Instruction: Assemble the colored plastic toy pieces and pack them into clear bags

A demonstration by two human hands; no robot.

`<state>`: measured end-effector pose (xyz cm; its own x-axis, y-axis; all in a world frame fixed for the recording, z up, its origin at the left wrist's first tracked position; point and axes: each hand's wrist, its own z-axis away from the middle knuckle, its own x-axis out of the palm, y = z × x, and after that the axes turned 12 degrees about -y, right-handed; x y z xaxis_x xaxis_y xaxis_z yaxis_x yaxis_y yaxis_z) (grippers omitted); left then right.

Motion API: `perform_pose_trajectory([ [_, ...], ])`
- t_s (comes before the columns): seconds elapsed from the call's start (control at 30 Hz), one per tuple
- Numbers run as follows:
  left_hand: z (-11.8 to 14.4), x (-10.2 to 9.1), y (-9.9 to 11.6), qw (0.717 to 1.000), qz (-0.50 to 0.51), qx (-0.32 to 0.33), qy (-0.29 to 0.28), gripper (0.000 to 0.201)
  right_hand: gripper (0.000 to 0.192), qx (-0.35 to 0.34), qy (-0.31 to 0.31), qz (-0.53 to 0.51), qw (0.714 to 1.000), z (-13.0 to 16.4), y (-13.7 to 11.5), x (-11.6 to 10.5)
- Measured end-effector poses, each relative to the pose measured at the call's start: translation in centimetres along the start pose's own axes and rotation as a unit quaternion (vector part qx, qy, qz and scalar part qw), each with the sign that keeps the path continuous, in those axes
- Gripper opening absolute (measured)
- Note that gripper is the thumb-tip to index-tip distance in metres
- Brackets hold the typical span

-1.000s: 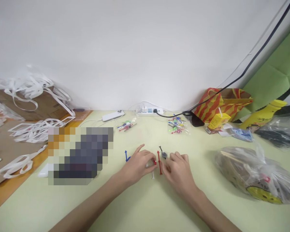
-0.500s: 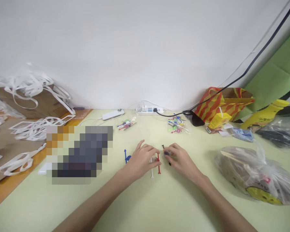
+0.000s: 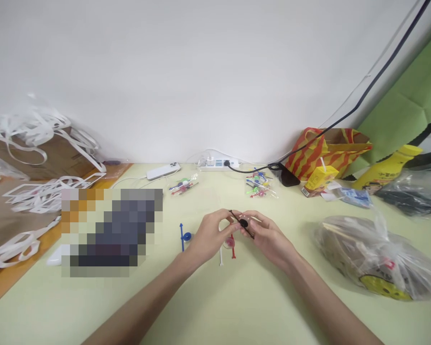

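Note:
Between my two hands is a black plastic spinner arrow, a thin shaft with a round disc at its middle, tilted. My left hand pinches it from the left with thumb and fingertips. From the right, the fingers of my right hand are closed on its disc and lower end. Below lie a red arrow with a pinkish round piece beside it, and a white arrow, both partly hidden by my left hand. A blue arrow with a blue round piece lies left of that hand.
Two clear bags of coloured arrows, left and right, lie near a power strip. A white phone is at the back. A plastic-wrapped bundle, juice box and yellow bottle stand right.
My right hand has lifted the black spinner arrow and moved it left and up. My left hand has come to it and now grips it too. The view has shifted slightly.

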<state>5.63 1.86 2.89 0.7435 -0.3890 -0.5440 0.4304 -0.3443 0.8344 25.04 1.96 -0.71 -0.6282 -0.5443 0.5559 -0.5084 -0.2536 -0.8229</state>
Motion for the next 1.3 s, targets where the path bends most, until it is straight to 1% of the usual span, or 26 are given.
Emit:
perform_pose_trajectory([
  [0.1,0.0,0.0,0.2,0.999,0.040,0.028,0.002,0.015,0.020,0.008,-0.002,-0.025,1.000,0.1,0.2,0.3],
  [0.2,0.0,0.0,0.5,0.997,0.045,0.056,-0.012,0.017,0.021,0.026,-0.006,-0.039,0.999,0.2,0.4,0.4],
  [0.3,0.0,0.1,0.9,0.997,0.055,0.045,-0.022,0.017,0.028,0.050,-0.011,-0.017,0.999,0.3,0.3,0.4],
  [0.37,0.1,0.2,0.9,0.998,0.052,0.023,-0.022,0.016,0.033,0.066,0.003,0.037,0.997,0.3,0.1,0.3],
  [0.43,0.1,0.1,0.8,1.000,0.026,0.010,-0.013,0.016,0.038,0.052,0.062,0.142,0.987,0.3,-0.2,0.2],
  [0.47,0.0,0.1,0.7,1.000,0.007,0.011,-0.006,0.016,0.040,0.030,0.106,0.205,0.973,0.4,-0.4,0.1],
  [0.53,0.0,0.1,0.3,0.999,-0.035,0.031,0.005,0.015,0.043,-0.014,0.190,0.307,0.932,0.4,-0.7,-0.1],
  [0.57,-0.1,0.0,0.1,0.997,-0.059,0.049,0.007,0.014,0.046,-0.020,0.212,0.329,0.920,0.5,-0.9,-0.1],
  [0.6,-0.1,0.0,0.0,0.994,-0.084,0.072,0.006,0.014,0.049,-0.007,0.214,0.329,0.920,0.5,-1.0,-0.1],
  [0.63,-0.2,0.0,-0.2,0.989,-0.111,0.097,0.003,0.014,0.052,0.021,0.197,0.311,0.929,0.6,-1.1,-0.1],
  [0.7,-0.3,0.1,-0.5,0.977,-0.165,0.138,-0.006,0.015,0.055,0.083,0.136,0.258,0.953,0.7,-1.2,0.2],
  [0.73,-0.4,0.2,-0.7,0.970,-0.188,0.154,-0.010,0.016,0.054,0.102,0.104,0.236,0.961,0.7,-1.3,0.3],
  [0.8,-0.5,0.3,-0.9,0.958,-0.223,0.177,-0.010,0.018,0.048,0.115,0.056,0.214,0.968,0.8,-1.6,0.5],
  [0.9,-0.5,0.4,-1.1,0.945,-0.253,0.206,0.002,0.017,0.037,0.121,0.017,0.217,0.968,1.0,-2.0,0.6],
  [1.0,-0.5,0.2,-1.3,0.931,-0.286,0.225,0.006,0.015,0.033,0.137,0.014,0.230,0.963,1.1,-2.1,0.6],
  [1.17,-0.5,-0.1,-1.4,0.902,-0.335,0.272,-0.003,0.019,0.048,0.157,0.023,0.225,0.961,1.0,-2.3,0.9],
  [1.23,-0.6,-0.2,-1.3,0.900,-0.329,0.288,-0.003,0.022,0.048,0.156,0.030,0.227,0.961,1.0,-2.4,1.0],
  [1.3,-0.6,-0.2,-1.2,0.902,-0.315,0.295,-0.006,0.021,0.041,0.142,0.051,0.225,0.963,1.0,-2.6,1.0],
])
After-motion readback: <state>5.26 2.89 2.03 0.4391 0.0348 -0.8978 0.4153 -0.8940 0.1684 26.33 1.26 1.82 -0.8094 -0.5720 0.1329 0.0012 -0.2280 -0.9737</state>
